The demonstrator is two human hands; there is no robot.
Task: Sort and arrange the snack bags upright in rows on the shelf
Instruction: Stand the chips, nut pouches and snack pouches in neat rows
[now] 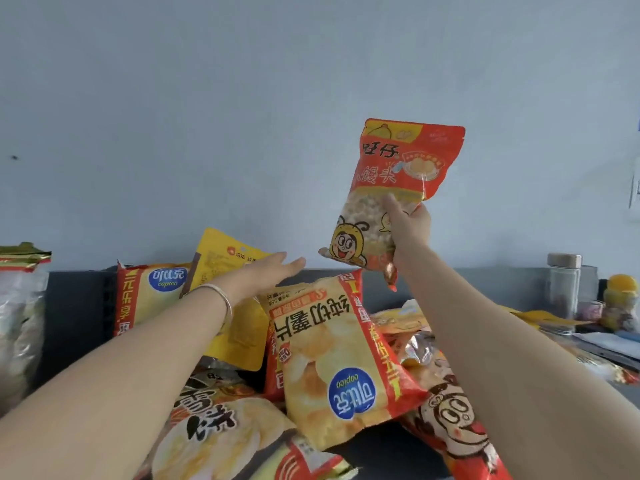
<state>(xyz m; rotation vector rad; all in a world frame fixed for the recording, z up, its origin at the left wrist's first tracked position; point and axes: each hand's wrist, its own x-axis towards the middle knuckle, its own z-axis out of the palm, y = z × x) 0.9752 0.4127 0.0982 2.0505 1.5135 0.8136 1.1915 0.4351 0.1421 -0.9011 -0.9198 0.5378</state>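
My right hand (408,223) grips a red and yellow snack bag with a cartoon bee child (398,181), held upright in the air in front of the pale wall. My left hand (273,268) reaches forward with straight fingers over the pile and holds nothing. Just below it a yellow chip bag (332,362) lies upside down on the heap. Behind my left wrist a plain yellow bag (221,258) leans, and a yellow and red chip bag (149,296) stands upright against the dark back edge. More bags lie flat at the front.
A red cartoon bag (457,420) lies at the lower right. Clear bagged goods (20,306) stand at the far left. At the right are a glass jar with a metal lid (562,285) and a small yellow-topped container (621,299). The dark shelf surface (391,445) shows between bags.
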